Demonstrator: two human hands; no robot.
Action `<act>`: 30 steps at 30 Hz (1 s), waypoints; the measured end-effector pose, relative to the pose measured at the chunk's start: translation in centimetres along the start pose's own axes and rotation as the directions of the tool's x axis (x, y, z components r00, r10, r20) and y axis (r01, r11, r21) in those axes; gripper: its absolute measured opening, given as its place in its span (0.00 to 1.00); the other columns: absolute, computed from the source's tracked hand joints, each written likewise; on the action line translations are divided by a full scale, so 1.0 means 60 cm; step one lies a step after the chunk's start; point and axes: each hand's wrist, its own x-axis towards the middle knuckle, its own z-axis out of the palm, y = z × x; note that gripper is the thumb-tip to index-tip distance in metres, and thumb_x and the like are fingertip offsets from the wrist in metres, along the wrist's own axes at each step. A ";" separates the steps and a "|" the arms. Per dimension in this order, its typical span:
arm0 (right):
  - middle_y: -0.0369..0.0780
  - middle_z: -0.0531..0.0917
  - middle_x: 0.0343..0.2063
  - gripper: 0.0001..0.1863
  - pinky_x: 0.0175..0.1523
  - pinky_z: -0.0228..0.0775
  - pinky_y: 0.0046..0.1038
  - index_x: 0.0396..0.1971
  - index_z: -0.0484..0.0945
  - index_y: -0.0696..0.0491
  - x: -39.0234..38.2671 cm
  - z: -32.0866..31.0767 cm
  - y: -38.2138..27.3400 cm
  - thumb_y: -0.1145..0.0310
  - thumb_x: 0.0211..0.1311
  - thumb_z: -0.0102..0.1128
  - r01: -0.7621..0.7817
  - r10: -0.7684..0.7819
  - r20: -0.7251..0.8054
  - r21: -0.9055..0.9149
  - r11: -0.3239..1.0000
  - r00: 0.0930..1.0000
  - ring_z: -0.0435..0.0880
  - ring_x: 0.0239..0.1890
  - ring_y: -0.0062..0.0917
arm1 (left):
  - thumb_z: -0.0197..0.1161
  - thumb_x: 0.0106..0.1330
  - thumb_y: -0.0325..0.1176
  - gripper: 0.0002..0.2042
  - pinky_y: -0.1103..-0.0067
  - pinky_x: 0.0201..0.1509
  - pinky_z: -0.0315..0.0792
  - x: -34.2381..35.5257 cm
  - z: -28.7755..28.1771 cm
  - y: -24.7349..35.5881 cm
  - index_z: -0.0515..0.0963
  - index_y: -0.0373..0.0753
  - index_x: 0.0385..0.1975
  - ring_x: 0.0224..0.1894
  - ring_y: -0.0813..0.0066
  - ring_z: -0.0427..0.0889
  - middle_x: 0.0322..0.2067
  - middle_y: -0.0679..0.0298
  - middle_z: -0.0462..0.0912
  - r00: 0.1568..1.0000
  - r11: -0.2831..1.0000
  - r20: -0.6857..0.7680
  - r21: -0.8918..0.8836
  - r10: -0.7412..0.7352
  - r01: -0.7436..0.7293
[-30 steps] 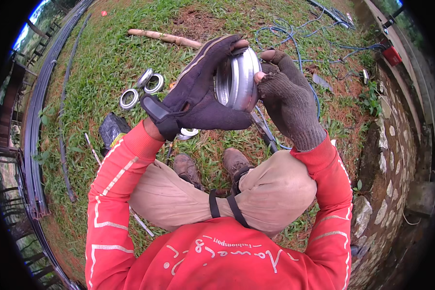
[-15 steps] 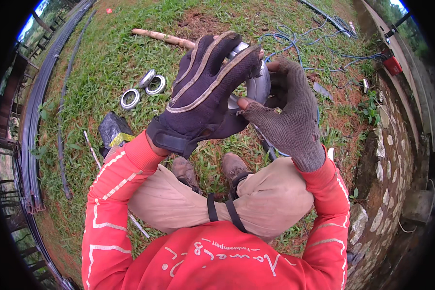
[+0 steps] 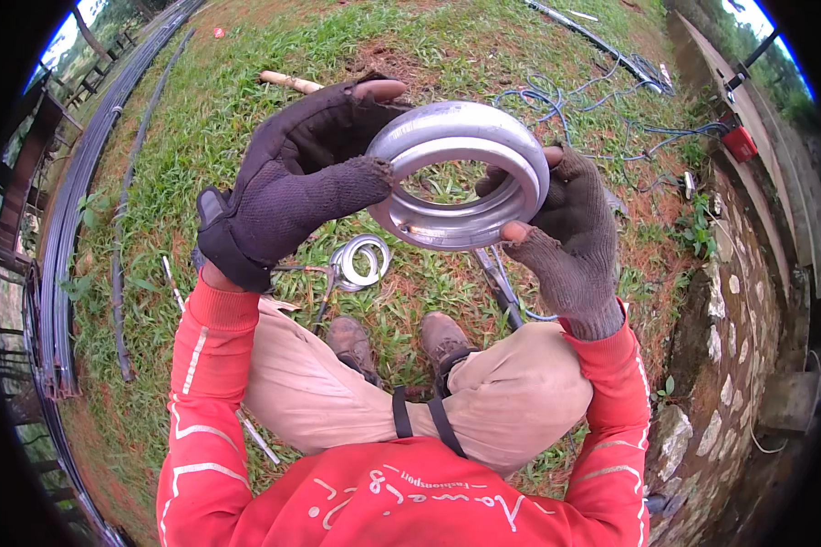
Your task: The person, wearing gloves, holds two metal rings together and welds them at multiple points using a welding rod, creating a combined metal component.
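Observation:
A wide shiny metal ring (image 3: 511, 155) is held up in front of me, its opening facing the camera so grass shows through it. My left hand (image 3: 306, 178), in a dark fingerless glove, grips the ring's left edge with thumb and fingers. Gripping its right edge is my right hand (image 3: 561, 232), in a worn brown knit glove. I am crouched in red sleeves and tan trousers, with my shoes (image 3: 401, 342) on the grass below.
Two smaller metal rings (image 3: 363, 260) lie on the grass near my feet. A wooden handle (image 3: 287, 82) lies further off, blue cables (image 3: 611, 100) and a red box (image 3: 741, 141) at the far right. Long steel bars (image 3: 77, 182) run along the left; a stone wall (image 3: 730, 301) borders the right.
The ring has turned from edge-on and partly covered by my left hand to facing the camera with its hole open. Both hands now grip opposite edges. The view shifted.

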 end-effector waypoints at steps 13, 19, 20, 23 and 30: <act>0.52 0.83 0.63 0.40 0.69 0.82 0.41 0.73 0.64 0.60 0.014 -0.017 0.027 0.71 0.68 0.78 -0.273 0.270 0.057 0.059 0.960 0.961 0.86 0.66 0.40 | 0.85 0.58 0.30 0.33 0.71 0.60 0.86 -0.015 0.019 -0.001 0.82 0.30 0.64 0.52 0.71 0.91 0.53 0.55 0.92 0.979 0.962 -0.069 0.182 -0.194 0.204; 0.52 0.83 0.63 0.41 0.71 0.81 0.44 0.72 0.66 0.62 0.018 -0.005 0.042 0.71 0.64 0.80 -0.279 0.278 0.028 0.165 0.946 0.960 0.86 0.66 0.43 | 0.84 0.59 0.32 0.30 0.72 0.59 0.87 -0.019 0.025 0.008 0.83 0.28 0.61 0.51 0.71 0.92 0.51 0.54 0.92 0.977 0.943 -0.122 0.264 -0.177 0.203; 0.52 0.83 0.63 0.41 0.71 0.81 0.44 0.72 0.66 0.62 0.018 -0.007 0.046 0.71 0.64 0.80 -0.286 0.285 0.031 0.158 0.945 0.958 0.86 0.66 0.43 | 0.82 0.61 0.26 0.31 0.70 0.60 0.87 -0.019 0.025 0.010 0.81 0.30 0.65 0.53 0.71 0.91 0.55 0.55 0.91 0.968 0.935 -0.110 0.254 -0.225 0.247; 0.52 0.83 0.63 0.42 0.72 0.79 0.44 0.73 0.66 0.62 0.016 -0.014 0.059 0.72 0.64 0.80 -0.300 0.298 0.042 0.214 0.930 0.954 0.84 0.67 0.43 | 0.83 0.61 0.28 0.31 0.70 0.62 0.87 -0.016 0.030 0.018 0.81 0.29 0.65 0.55 0.71 0.90 0.55 0.55 0.91 0.951 0.915 -0.109 0.263 -0.288 0.307; 0.51 0.82 0.65 0.40 0.71 0.79 0.42 0.74 0.65 0.63 0.018 -0.017 0.064 0.74 0.65 0.77 -0.316 0.336 -0.035 0.257 0.913 0.941 0.83 0.68 0.40 | 0.84 0.62 0.30 0.32 0.71 0.64 0.85 -0.017 0.031 0.015 0.80 0.29 0.66 0.57 0.71 0.89 0.56 0.54 0.90 0.972 0.933 -0.094 0.275 -0.214 0.232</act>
